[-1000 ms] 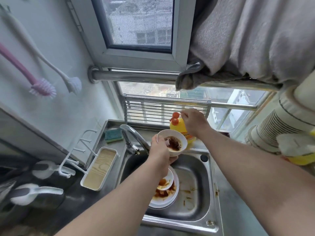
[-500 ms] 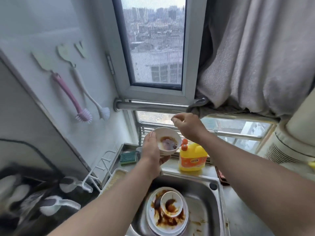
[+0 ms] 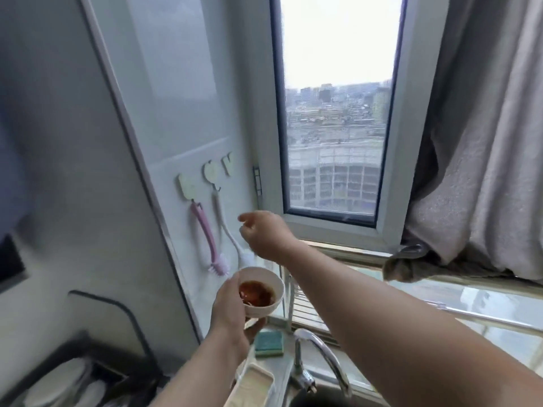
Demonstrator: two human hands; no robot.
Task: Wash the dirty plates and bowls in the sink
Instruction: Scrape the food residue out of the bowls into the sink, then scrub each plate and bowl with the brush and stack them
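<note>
the left hand [image 3: 232, 309] sits in the lower middle of the frame, its fingers curled round the near side and underside of a small round white bowl [image 3: 261, 292] that holds it upright. the bowl carries a dark reddish-brown sauce residue across its bottom. above it, in the centre of the frame, the right hand [image 3: 264, 233] reaches toward the left wall with its fingers loosely bent and nothing between them; the forearm runs down to the lower right corner. just left of that hand two long-handled dish brushes hang from pale hooks on the grey wall panel: a pink brush [image 3: 210, 242] and a white brush [image 3: 232, 233], the white one nearest the fingertips but not clearly touched. below the bowl, toward the bottom centre, a teal rectangular sponge [image 3: 269, 343] lies on the steel ledge, beside a curved chrome tap [image 3: 320, 356]. a cream rectangular tray [image 3: 252, 386] shows at the bottom edge, left of the tap. the upper middle of the frame is filled by a tall white-framed window [image 3: 338, 113] with city buildings beyond, and a grey fabric curtain [image 3: 482, 142] hangs down the right side. the sink basin is almost wholly cut off by the bottom edge.
</note>
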